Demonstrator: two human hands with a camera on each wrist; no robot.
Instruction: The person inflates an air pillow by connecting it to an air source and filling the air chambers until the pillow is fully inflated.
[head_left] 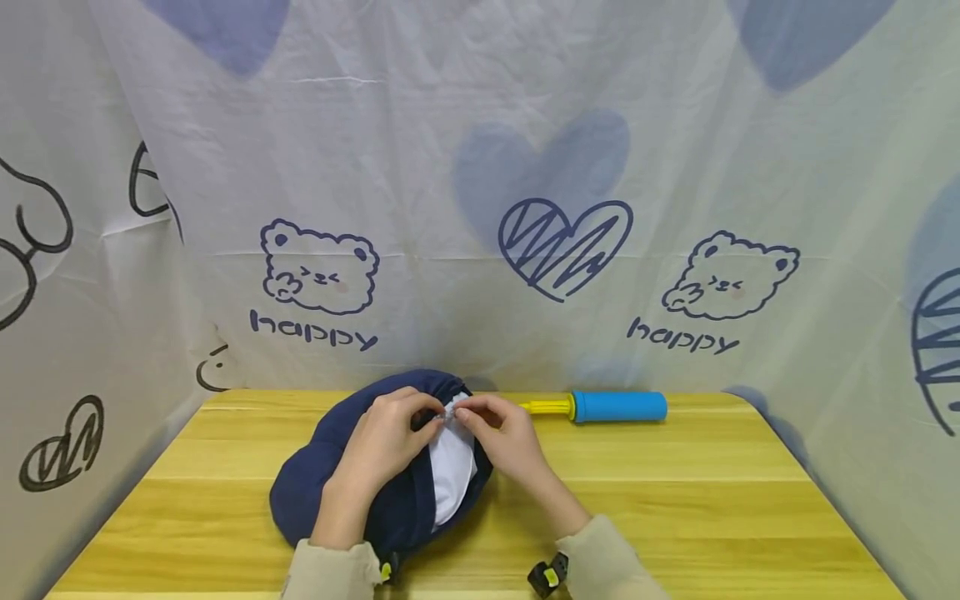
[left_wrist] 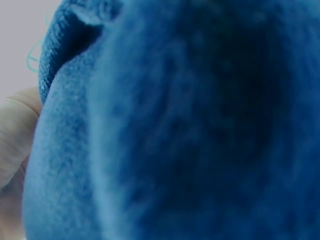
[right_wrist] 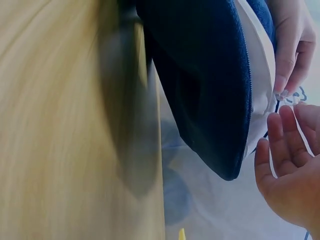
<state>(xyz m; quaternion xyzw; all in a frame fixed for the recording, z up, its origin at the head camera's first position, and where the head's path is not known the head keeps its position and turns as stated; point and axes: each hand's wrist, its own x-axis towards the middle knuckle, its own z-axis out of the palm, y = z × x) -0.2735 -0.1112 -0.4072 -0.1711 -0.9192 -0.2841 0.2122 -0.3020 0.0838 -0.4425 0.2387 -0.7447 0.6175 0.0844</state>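
Observation:
A navy, soft-fabric cushion cover [head_left: 322,483] lies on the table, unzipped along its right side. Its zipper teeth [right_wrist: 248,75] show in the right wrist view. A smooth white inner [head_left: 453,479] bulges out of the opening. At the inner's top, my left hand [head_left: 382,437] pinches a small clear piece [right_wrist: 282,95] that looks like a valve. My right hand [head_left: 510,437] pinches at the same spot from the right, thumb and forefinger close to the left fingertips; its other fingers are loosely bent. Blurred navy cloth [left_wrist: 190,125] fills most of the left wrist view.
A hand pump with a blue barrel [head_left: 618,407] and a yellow end [head_left: 547,407] lies at the table's back edge, right of the cushion. The wooden table [head_left: 675,517] is enclosed by a white printed curtain [head_left: 420,167] behind and at both sides.

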